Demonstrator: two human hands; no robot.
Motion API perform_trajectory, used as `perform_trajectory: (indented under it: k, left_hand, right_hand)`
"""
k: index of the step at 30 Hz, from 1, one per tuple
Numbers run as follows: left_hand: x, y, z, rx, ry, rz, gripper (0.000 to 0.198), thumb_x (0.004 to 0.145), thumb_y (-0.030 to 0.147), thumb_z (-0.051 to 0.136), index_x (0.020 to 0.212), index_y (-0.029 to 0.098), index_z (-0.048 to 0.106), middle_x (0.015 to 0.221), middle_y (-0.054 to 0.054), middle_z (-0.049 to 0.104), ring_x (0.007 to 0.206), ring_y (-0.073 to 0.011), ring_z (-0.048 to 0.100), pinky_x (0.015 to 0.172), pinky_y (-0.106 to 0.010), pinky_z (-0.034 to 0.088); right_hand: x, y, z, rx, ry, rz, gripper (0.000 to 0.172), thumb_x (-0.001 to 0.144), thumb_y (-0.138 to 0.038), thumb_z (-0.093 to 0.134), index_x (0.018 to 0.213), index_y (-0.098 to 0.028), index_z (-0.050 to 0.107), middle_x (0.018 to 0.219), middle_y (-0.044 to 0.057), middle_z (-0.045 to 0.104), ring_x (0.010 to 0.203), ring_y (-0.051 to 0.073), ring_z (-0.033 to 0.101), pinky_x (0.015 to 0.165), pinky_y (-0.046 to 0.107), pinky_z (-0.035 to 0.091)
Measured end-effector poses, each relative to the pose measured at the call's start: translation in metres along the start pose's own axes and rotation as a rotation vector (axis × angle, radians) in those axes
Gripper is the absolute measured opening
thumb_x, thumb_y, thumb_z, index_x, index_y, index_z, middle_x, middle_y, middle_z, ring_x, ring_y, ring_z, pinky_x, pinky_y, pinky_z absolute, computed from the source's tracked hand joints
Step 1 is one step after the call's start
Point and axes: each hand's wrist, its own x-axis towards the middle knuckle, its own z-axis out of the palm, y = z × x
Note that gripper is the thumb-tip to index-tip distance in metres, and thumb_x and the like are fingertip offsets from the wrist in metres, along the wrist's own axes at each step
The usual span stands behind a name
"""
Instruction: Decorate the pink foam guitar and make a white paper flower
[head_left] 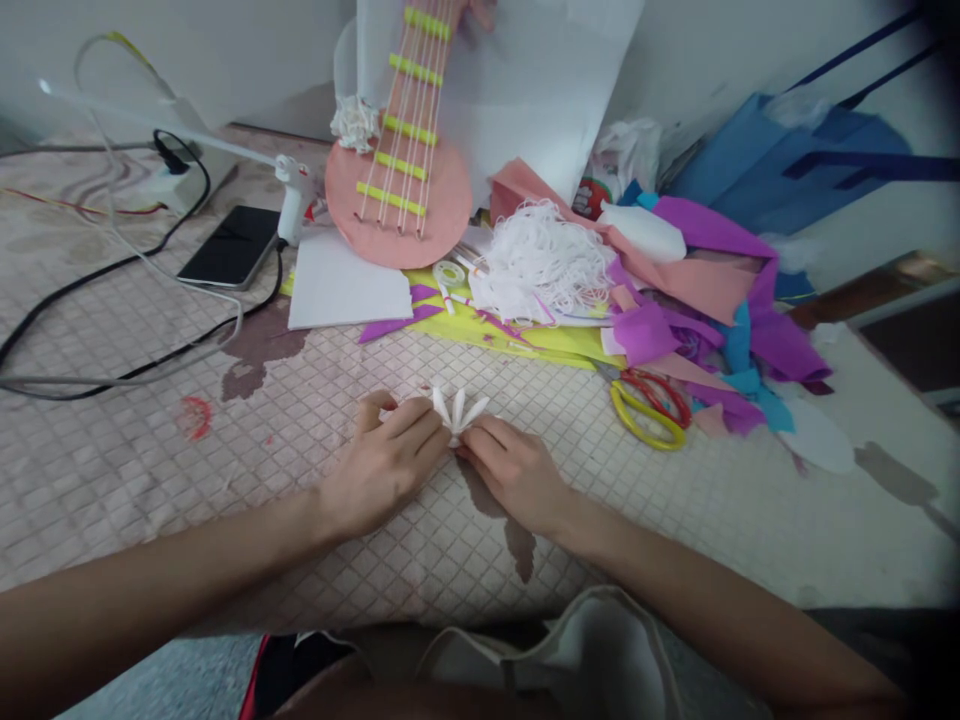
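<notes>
Between my two hands, just above the quilted cloth, is a small white flower [458, 407] with several narrow petals fanned upward. My left hand [396, 450] has its fingers closed on the flower's left side. From the right, my right hand [517, 465] pinches it near the base with thumb and fingers. The fingertips hide the lower part of the flower. Beyond the hands, a pink paper guitar [397, 205] with yellow frets and white strings leans upright, a crumpled white flower [355, 123] at its side.
A glue gun [292, 195] stands by a black phone [231, 246], with cables and a power strip [176, 185] at left. White string [551, 260] is heaped on coloured scraps [645, 330]. Scissors [649, 410] with yellow and red handles lie to the right. A blue bag [795, 150] sits behind.
</notes>
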Motion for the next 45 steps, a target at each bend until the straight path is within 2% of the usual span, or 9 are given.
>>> perform_trajectory:
  k: [4, 9, 14, 19, 23, 27, 33, 41, 45]
  left_hand:
    - [0.001, 0.0, -0.001, -0.02, 0.01, -0.03, 0.016, 0.09, 0.014, 0.044, 0.078, 0.016, 0.055, 0.082, -0.003, 0.061, 0.088, -0.0204, 0.052, 0.079, -0.041, 0.031]
    - [0.001, 0.001, -0.001, -0.052, 0.012, -0.042, 0.012, 0.089, 0.017, 0.049, 0.078, 0.017, 0.055, 0.082, -0.002, 0.062, 0.088, -0.0201, 0.052, 0.079, -0.041, 0.03]
    - [0.001, 0.002, 0.001, -0.071, 0.029, -0.06, 0.011, 0.089, 0.018, 0.05, 0.079, 0.017, 0.055, 0.081, -0.001, 0.063, 0.087, -0.0199, 0.053, 0.08, -0.041, 0.03]
    - [0.003, 0.002, -0.002, -0.094, 0.024, -0.089, 0.013, 0.089, 0.017, 0.049, 0.077, 0.017, 0.055, 0.079, -0.002, 0.062, 0.086, -0.0202, 0.053, 0.079, -0.04, 0.03]
    - [0.004, 0.002, -0.003, -0.091, 0.023, -0.101, 0.014, 0.088, 0.016, 0.048, 0.076, 0.017, 0.055, 0.078, -0.002, 0.061, 0.084, -0.0199, 0.052, 0.078, -0.04, 0.03]
    - [0.003, 0.003, -0.002, -0.075, 0.022, -0.103, 0.016, 0.089, 0.015, 0.046, 0.076, 0.017, 0.055, 0.079, -0.002, 0.062, 0.086, -0.0207, 0.052, 0.078, -0.041, 0.029]
    - [0.002, 0.002, -0.003, -0.056, 0.022, -0.108, 0.012, 0.089, 0.016, 0.048, 0.078, 0.017, 0.054, 0.08, -0.002, 0.062, 0.088, -0.0212, 0.052, 0.081, -0.043, 0.029]
    - [0.003, 0.002, -0.002, -0.009, -0.002, -0.033, 0.022, 0.092, 0.011, 0.037, 0.083, 0.015, 0.058, 0.082, -0.005, 0.062, 0.087, -0.0213, 0.052, 0.079, -0.042, 0.032]
    - [0.002, 0.002, -0.002, -0.027, -0.01, -0.051, 0.021, 0.092, 0.013, 0.039, 0.083, 0.015, 0.058, 0.083, -0.004, 0.062, 0.089, -0.0217, 0.053, 0.079, -0.042, 0.031]
  right_hand:
    - [0.003, -0.002, -0.005, 0.148, 0.011, 0.11, 0.021, 0.092, -0.031, 0.044, 0.084, -0.016, 0.055, 0.082, 0.004, 0.057, 0.075, 0.014, 0.055, 0.066, 0.026, 0.046]
    - [0.009, -0.004, -0.007, 0.162, -0.012, 0.167, 0.022, 0.093, -0.028, 0.041, 0.081, -0.016, 0.055, 0.082, 0.004, 0.058, 0.077, 0.014, 0.055, 0.067, 0.026, 0.044]
    - [0.01, -0.004, -0.006, 0.167, -0.038, 0.155, 0.02, 0.093, -0.023, 0.04, 0.082, -0.017, 0.055, 0.082, 0.004, 0.059, 0.077, 0.013, 0.055, 0.067, 0.025, 0.043]
    - [0.006, -0.005, -0.007, 0.126, 0.014, 0.123, 0.019, 0.093, -0.026, 0.041, 0.085, -0.017, 0.056, 0.083, 0.004, 0.058, 0.075, 0.013, 0.054, 0.064, 0.025, 0.043]
    - [0.002, -0.004, -0.006, 0.03, 0.044, 0.039, 0.015, 0.092, -0.025, 0.044, 0.089, -0.018, 0.057, 0.09, 0.005, 0.057, 0.076, 0.013, 0.054, 0.059, 0.024, 0.043]
    - [0.001, -0.003, -0.003, -0.079, 0.048, -0.025, 0.02, 0.093, -0.02, 0.041, 0.082, -0.017, 0.058, 0.089, 0.005, 0.057, 0.074, 0.012, 0.052, 0.059, 0.024, 0.042]
    - [0.0, -0.002, -0.001, -0.105, 0.048, -0.064, 0.024, 0.093, -0.017, 0.038, 0.077, -0.017, 0.056, 0.085, 0.005, 0.056, 0.074, 0.014, 0.05, 0.059, 0.025, 0.042]
    - [0.0, -0.002, 0.003, -0.095, 0.042, -0.058, 0.021, 0.092, -0.014, 0.04, 0.077, -0.016, 0.054, 0.08, 0.004, 0.055, 0.069, 0.013, 0.049, 0.058, 0.025, 0.041]
    - [0.0, -0.002, 0.001, -0.007, 0.029, -0.001, 0.019, 0.093, -0.017, 0.039, 0.081, -0.017, 0.054, 0.082, 0.004, 0.056, 0.072, 0.013, 0.051, 0.061, 0.025, 0.043]
